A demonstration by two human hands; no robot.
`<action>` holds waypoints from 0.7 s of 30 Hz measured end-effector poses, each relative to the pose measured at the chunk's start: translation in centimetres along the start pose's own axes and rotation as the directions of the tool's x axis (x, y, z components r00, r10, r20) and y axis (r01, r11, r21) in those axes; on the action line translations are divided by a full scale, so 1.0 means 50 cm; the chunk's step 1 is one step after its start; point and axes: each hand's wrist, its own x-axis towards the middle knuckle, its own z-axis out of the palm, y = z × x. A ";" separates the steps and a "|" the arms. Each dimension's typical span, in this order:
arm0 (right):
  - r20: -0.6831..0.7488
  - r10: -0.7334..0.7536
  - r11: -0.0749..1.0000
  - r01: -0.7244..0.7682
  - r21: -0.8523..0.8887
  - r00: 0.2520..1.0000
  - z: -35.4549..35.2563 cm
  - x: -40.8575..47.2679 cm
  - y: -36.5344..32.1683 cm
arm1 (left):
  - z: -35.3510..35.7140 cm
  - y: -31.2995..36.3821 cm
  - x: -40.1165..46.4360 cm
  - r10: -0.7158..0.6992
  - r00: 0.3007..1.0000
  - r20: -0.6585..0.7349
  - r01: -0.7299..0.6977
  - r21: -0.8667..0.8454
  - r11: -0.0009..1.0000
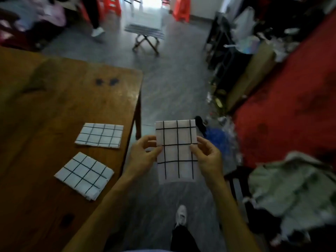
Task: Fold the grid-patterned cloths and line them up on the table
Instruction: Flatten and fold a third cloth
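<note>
No readable writing or brand marks anywhere; frame too blurred for small print.

Brown wooden counter (45,106) fills left half of frame, worn glossy top, two dark blotches near its far right corner, one leg visible at right edge. Grey floor runs up centre of frame. Folding stool (145,33) with slatted seat at top centre, orange plastic stools (181,8) behind it on either side. Red cloth-covered surface (291,106) along right side, heap of pale green fabric (291,188) at lower right, dark clutter at upper right.

Two folded grid cloths flat on counter near its right edge: far cloth (99,135) roughly square to the edge, near cloth (84,175) rotated diamond-wise at lower left of centre, layered edges showing at its lower corner. Close together, not touching. White fabric, thin black grid lines.

Third cloth (177,150) held in the air at frame centre, off the counter and over the floor, upright, rectangular, same black-on-white grid. Left hand (143,153) pinches its left edge, grip closed on the fabric with thumb in front. Right hand (207,153) pinches its right edge, same grip. White shoe (181,214) on floor below.
</note>
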 end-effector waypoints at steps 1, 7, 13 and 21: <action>0.068 -0.011 1.000 0.011 -0.005 0.998 0.007 0.046 -0.009 | 0.003 0.005 0.027 -0.005 0.997 -0.071 0.004 -0.008 1.000; 0.428 -0.023 0.999 0.035 -0.020 0.903 0.039 0.295 -0.081 | 0.040 0.061 0.151 -0.055 0.922 -0.384 0.039 -0.050 0.998; 0.661 -0.013 0.995 0.073 -0.064 0.751 0.155 0.455 -0.104 | 0.032 0.070 0.218 -0.140 0.785 -0.603 0.083 -0.122 0.989; 0.765 0.063 0.979 0.108 -0.172 0.641 0.392 0.607 -0.042 | -0.087 -0.039 0.393 -0.251 0.598 -0.761 0.175 -0.181 0.968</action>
